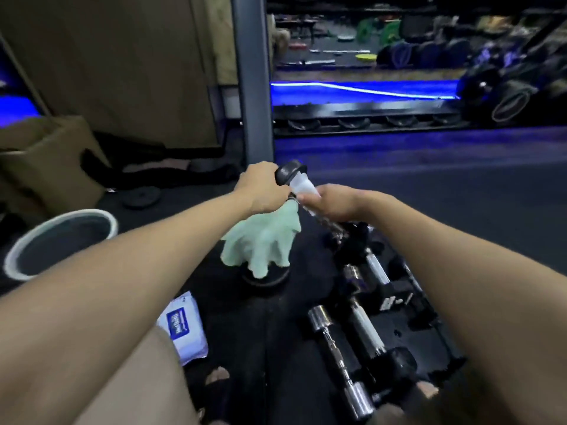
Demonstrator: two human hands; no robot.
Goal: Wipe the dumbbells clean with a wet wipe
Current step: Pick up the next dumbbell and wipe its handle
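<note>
Your two forearms reach out from the bottom of the view toward a dumbbell (299, 191) held up off the floor, tilted, with its dark head (290, 175) at the top. Your right hand (333, 202) is wrapped around the handle, fingers curled together, which steadies the bar so the other hand can work. Your left hand (264, 191) is closed at the head end, and a pale green wet wipe (264, 243) hangs loose below it; whether the fingers pinch the wipe or press it to the metal I cannot tell, since they are hidden behind the hand. Lifting the bar likely lets the wipe reach all round it. Just below, on a dark floor mat (239, 332), more dumbbells (362, 329) lie side by side, close to hand. By your left knee sits the wipe pack (184, 328), and farther left a white-rimmed bin (61, 240), presumably for used wipes.
</note>
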